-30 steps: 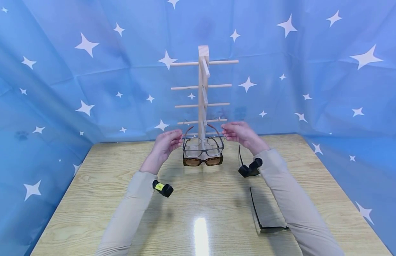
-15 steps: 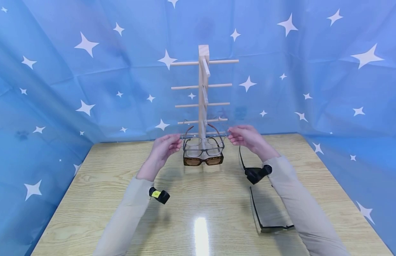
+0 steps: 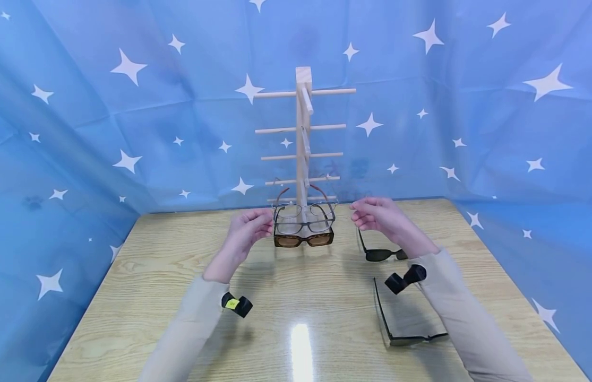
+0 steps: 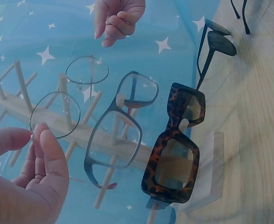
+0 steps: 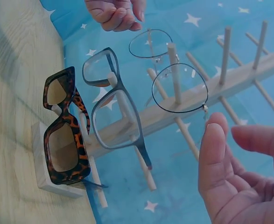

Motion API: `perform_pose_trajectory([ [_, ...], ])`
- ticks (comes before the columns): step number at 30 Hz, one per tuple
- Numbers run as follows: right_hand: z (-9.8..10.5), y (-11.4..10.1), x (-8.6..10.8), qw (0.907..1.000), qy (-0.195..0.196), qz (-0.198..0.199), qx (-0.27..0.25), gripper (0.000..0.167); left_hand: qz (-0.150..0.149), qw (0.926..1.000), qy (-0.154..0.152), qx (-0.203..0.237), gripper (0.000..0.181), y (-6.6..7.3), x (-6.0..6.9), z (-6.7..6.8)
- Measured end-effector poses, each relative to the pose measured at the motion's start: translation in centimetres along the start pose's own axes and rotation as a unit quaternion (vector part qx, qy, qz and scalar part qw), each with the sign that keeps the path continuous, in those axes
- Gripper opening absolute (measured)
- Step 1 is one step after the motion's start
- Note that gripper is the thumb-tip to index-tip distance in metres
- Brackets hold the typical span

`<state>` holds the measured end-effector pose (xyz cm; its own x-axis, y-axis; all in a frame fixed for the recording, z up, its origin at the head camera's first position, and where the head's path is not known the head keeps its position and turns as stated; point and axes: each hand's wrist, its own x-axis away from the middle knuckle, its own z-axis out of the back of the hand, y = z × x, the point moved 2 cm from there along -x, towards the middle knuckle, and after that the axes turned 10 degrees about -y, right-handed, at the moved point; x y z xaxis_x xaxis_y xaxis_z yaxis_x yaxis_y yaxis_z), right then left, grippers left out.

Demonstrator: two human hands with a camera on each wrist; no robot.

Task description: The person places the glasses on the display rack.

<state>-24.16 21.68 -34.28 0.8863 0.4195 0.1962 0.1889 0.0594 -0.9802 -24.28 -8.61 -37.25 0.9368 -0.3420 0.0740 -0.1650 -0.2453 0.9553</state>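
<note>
My right fingers [image 5: 213, 140], parted and empty, have pulled away right from the wire-rimmed glasses [image 5: 158, 59], left fingers [image 4: 50, 144] by their left end, grip unclear, so they seem carried by the wooden rack [image 3: 299, 114], bench's [image 3: 123, 297] far side.

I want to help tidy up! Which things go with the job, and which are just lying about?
With the job, I think:
wire glasses
wooden rack
grey glasses
tortoiseshell sunglasses

Seemingly just lying on the table:
dark sunglasses
another dark pair
</note>
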Motion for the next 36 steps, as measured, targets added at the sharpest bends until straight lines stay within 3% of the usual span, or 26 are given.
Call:
perform_pose_trajectory([
  [7, 0.6, 0.8, 2.0, 0.9998, -0.002, 0.021, 0.004, 0.009, 0.000, 0.9998, -0.017, 0.003, 0.007, -1.0, 0.6, -1.0],
  [20, 1.9, 2.7, 5.4, 0.9991, 0.000, 0.042, -0.007, 0.008, 0.001, 0.9983, -0.057, -0.014, 0.009, -3.7, 1.2, -3.3],
  [30, 2.5, 3.8, 7.3, 0.9993, 0.014, 0.033, 0.011, 0.008, 0.013, 0.9960, -0.082, -0.031, 0.019, -5.2, 1.4, -4.8],
  [36, 2.8, 4.7, 8.4, 0.9990, 0.016, 0.041, 0.006, 0.008, 0.024, 0.9951, -0.089, -0.035, 0.010, -6.4, 1.2, -5.3],
])
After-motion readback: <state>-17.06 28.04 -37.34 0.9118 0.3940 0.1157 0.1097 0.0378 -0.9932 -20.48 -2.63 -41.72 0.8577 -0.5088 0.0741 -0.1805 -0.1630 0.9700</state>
